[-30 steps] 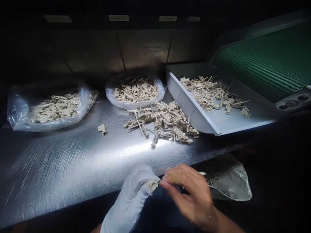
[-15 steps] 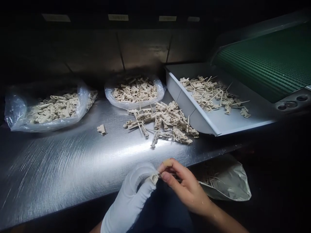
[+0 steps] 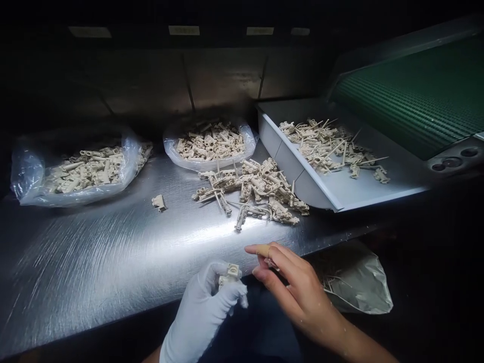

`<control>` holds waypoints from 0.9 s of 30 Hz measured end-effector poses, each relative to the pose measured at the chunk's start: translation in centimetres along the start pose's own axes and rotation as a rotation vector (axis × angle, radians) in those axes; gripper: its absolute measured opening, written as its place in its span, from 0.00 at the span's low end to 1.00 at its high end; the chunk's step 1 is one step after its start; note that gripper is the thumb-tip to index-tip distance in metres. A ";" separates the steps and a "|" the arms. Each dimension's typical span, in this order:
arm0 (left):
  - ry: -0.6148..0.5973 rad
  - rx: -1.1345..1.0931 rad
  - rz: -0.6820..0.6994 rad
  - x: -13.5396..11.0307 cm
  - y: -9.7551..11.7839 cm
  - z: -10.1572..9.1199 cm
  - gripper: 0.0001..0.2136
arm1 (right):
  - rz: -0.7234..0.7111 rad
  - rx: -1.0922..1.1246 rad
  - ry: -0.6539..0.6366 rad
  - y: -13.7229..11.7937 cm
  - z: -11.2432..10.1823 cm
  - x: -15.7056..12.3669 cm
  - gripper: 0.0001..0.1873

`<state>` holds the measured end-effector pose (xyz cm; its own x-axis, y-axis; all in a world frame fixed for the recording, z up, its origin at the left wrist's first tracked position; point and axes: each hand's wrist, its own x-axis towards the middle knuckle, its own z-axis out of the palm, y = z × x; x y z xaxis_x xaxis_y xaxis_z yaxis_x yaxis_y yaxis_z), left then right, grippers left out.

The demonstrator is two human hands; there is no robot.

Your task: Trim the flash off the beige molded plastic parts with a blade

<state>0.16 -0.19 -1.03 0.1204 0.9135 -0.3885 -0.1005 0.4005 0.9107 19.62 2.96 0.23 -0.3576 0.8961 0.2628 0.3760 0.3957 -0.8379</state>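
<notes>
My left hand (image 3: 206, 307), in a white glove, grips a beige moulded plastic part (image 3: 229, 275) between thumb and fingers, its round opening facing up. To its right, apart from the part, is my bare right hand (image 3: 295, 287). A tan bandage (image 3: 262, 250) wraps its outstretched index finger, and the other fingers are curled. A small pale bit shows under those fingers; what it is I cannot make out. Beyond both hands, a loose heap of similar parts (image 3: 257, 186), some with thin sprue sticks, lies on the metal table (image 3: 124, 252). One single part (image 3: 159, 202) lies left of the heap.
Two clear plastic bags (image 3: 28, 174) of beige parts stand at the back left and centre. A grey tray (image 3: 302, 166) at right holds more parts with sticks, below a green conveyor belt (image 3: 412, 96). An open bag (image 3: 368, 285) with thin sticks hangs below the table edge.
My hands have separated: the right has pulled back to the right and its index finger has straightened. The left has shifted slightly left and turned the part upward.
</notes>
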 end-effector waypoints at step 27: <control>0.017 0.302 0.099 2.3 -1.8 -0.7 0.21 | 0.181 -0.382 0.511 2.8 -4.6 7.9 0.19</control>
<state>-0.10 1.23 -3.65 0.1081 0.9491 -0.2959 0.1869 0.2729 0.9437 21.77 12.08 2.17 0.1554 0.9004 0.4065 0.7023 0.1887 -0.6864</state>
